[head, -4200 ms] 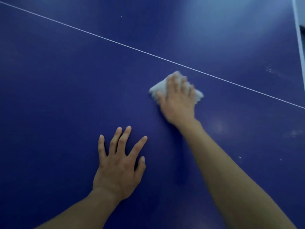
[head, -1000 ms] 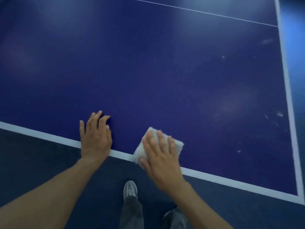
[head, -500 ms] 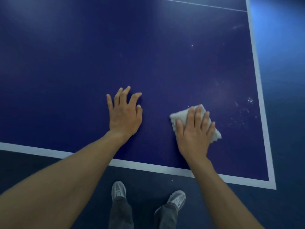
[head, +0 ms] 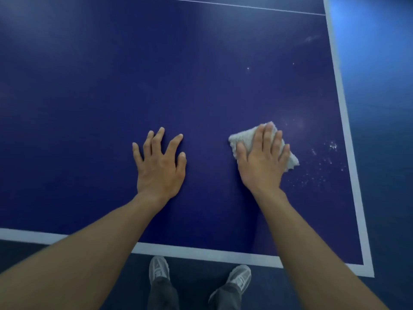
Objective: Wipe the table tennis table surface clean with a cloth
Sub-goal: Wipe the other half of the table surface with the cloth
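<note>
The dark blue table tennis table (head: 201,74) fills most of the head view, with white lines along its near and right edges. My right hand (head: 262,162) presses flat on a folded white cloth (head: 242,137) near the table's right corner. My left hand (head: 159,164) lies flat on the surface with fingers spread and nothing in it, about a hand's width left of the cloth. White specks and smears (head: 324,162) dot the surface just right of the cloth.
The table's near edge (head: 201,251) and right edge (head: 344,121) meet at the corner (head: 368,270). Below the near edge are my shoes (head: 158,268) on a dark blue floor (head: 380,86). A thin white centre line (head: 245,6) crosses at the top.
Over the last second my right hand slid the cloth from the near edge line up and to the right onto the blue surface. My left hand moved forward from the edge too.
</note>
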